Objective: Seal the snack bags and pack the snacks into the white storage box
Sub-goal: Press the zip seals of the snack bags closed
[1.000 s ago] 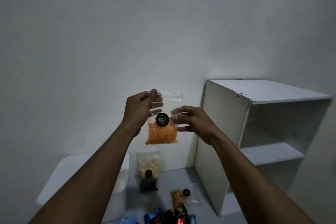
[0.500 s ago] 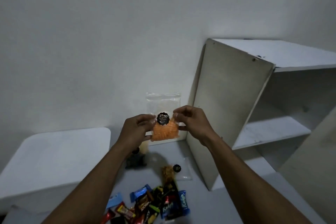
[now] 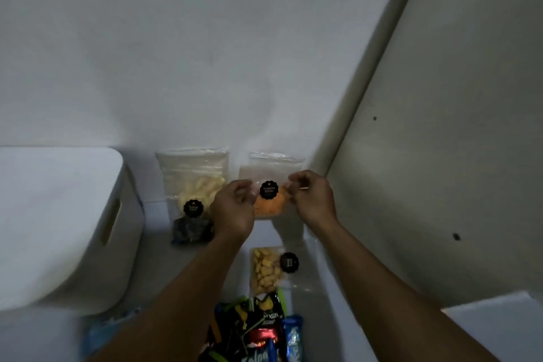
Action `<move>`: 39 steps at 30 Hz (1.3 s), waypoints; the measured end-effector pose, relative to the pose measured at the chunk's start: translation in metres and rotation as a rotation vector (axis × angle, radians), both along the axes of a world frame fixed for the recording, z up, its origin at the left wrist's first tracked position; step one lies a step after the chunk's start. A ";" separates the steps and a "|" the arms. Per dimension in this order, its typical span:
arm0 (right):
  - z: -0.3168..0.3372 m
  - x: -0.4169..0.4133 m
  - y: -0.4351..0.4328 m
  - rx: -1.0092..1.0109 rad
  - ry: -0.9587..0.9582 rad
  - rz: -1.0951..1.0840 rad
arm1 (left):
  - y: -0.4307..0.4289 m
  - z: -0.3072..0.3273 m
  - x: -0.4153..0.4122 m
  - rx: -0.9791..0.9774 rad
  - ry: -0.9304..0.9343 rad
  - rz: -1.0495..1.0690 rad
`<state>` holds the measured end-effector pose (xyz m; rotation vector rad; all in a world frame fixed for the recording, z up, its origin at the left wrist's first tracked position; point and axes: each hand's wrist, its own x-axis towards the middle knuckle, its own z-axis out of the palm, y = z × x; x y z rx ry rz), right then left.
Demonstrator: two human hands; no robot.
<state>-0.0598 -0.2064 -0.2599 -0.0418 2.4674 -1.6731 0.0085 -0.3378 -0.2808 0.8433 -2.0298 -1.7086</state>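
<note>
- The left hand [image 3: 233, 209] and the right hand [image 3: 313, 200] pinch the two side edges of the orange snack bag [image 3: 270, 200], fingers curled closed on the plastic, bag upright against the wall
- At 9 o'clock from it stands the pale snack bag [image 3: 194, 185]
- At 6 o'clock the yellow snack bag [image 3: 266, 270] lies flat
- The white storage box [image 3: 58, 226], lid on, sits far at 9 o'clock
- Wrapped snacks [image 3: 258, 332] are piled at 6 o'clock

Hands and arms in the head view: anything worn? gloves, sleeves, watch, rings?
Both forearms are bare up to the frame edge: no sleeves show, no gloves, no watch or wristband. The left hand shows nothing worn. The right hand has a small pale glint on one finger; too blurred to tell whether it is a ring.
</note>
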 end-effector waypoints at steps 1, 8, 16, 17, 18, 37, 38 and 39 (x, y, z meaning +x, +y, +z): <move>-0.006 -0.004 -0.003 0.023 0.001 -0.013 | 0.001 -0.010 -0.006 -0.015 -0.018 0.037; -0.038 -0.018 -0.014 0.080 0.005 -0.051 | 0.003 -0.042 -0.029 -0.080 -0.119 0.202; -0.030 -0.015 -0.008 0.084 -0.006 -0.015 | 0.008 -0.036 -0.025 -0.154 -0.188 0.203; -0.025 -0.013 -0.005 0.087 -0.022 -0.001 | 0.010 -0.036 -0.021 -0.184 -0.185 0.199; -0.019 -0.010 -0.003 0.093 -0.045 0.012 | 0.013 -0.035 -0.017 -0.185 -0.181 0.196; -0.052 0.081 0.063 0.619 -0.264 0.246 | 0.038 -0.052 0.052 -0.321 -0.479 -0.355; -0.051 0.082 0.064 0.564 -0.257 0.214 | 0.038 -0.052 0.052 -0.302 -0.479 -0.344; -0.048 0.083 0.065 0.511 -0.244 0.185 | 0.036 -0.050 0.053 -0.275 -0.474 -0.332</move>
